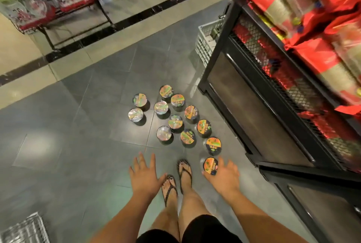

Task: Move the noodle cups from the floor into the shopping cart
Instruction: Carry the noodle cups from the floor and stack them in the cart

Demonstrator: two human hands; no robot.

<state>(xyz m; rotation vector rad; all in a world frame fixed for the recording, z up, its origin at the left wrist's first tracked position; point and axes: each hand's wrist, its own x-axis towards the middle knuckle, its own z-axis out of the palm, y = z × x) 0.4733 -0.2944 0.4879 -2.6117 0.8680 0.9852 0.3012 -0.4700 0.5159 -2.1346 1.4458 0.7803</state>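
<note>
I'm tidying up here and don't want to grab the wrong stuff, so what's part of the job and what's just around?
For the job: noodle cups on the floor; nearest cup, at the right hand; left hand, open; wire mesh lower left, possibly the cart.
Just there: black shelf unit of red packs; grey crate; display rack.

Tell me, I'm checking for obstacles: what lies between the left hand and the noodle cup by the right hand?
Head view: between the left hand and that noodle cup stand the person's two sandalled feet.
</note>
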